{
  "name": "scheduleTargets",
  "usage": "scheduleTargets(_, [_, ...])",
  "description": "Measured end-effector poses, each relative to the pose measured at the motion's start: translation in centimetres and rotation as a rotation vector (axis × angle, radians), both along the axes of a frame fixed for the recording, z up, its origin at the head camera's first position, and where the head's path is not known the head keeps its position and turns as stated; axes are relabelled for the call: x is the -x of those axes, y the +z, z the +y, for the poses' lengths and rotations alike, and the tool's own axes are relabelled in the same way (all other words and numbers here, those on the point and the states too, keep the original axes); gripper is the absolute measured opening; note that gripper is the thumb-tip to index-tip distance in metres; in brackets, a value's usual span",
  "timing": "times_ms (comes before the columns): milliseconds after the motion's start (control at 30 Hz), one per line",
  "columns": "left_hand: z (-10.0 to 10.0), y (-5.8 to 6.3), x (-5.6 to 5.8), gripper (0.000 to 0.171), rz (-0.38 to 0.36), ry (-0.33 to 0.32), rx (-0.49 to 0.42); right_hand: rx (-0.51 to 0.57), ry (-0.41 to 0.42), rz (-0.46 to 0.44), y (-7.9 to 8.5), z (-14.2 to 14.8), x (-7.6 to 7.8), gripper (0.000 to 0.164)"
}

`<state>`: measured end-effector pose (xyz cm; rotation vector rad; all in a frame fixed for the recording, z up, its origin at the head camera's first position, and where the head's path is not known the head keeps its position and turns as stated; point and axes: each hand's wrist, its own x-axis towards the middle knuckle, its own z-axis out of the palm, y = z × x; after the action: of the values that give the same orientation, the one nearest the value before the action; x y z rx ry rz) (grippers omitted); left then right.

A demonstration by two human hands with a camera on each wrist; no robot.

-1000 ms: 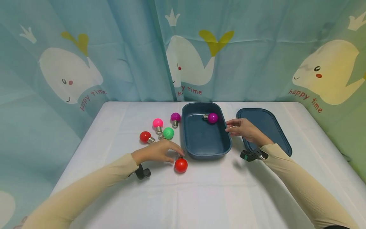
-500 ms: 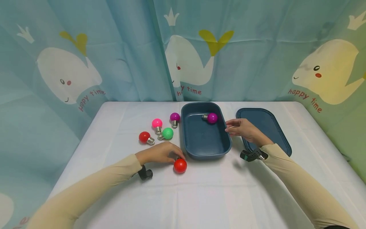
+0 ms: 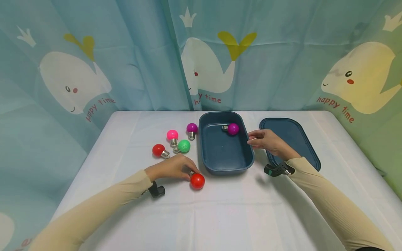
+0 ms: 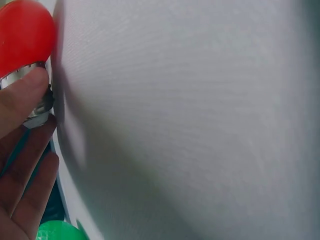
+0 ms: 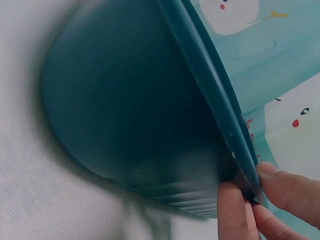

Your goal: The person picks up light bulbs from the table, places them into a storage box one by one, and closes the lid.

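Left hand (image 3: pixel 172 167) pinches the nearer red bulb (image 3: pixel 197 181)
Well in from the far edge of the bench (image 3: pixel 226 216), it could roll away if that pinch slips; the right hand (image 3: pixel 268 141) grips the box (image 3: pixel 226 172) by its rim.

A person's sleeved left arm (image 3: pixel 94 211) and right arm (image 3: pixel 336 202) stretch forward, angling inward. The left hand (image 3: pixel 176 167) dips, its thumb (image 4: pixel 22 100) in a pinch, other fingers (image 4: pixel 39 192) extended; the right hand (image 3: pixel 267 141), reaching farther ahead, also pinches.
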<state>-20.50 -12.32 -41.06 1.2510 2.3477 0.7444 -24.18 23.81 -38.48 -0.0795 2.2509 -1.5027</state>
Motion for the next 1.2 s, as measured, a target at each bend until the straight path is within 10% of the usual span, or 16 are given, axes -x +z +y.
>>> scheduleTargets(533, [-1.2,2.3,-0.3,0.03,-0.108,0.07,-0.041,0.005,0.004,-0.008,0.2,0.0,0.0,0.054])
scheduleTargets(1200, [-0.4,9.7,1.6,0.03,0.008,0.072,-0.049,0.0,0.017,0.004,0.3,-0.1,0.0,0.052])
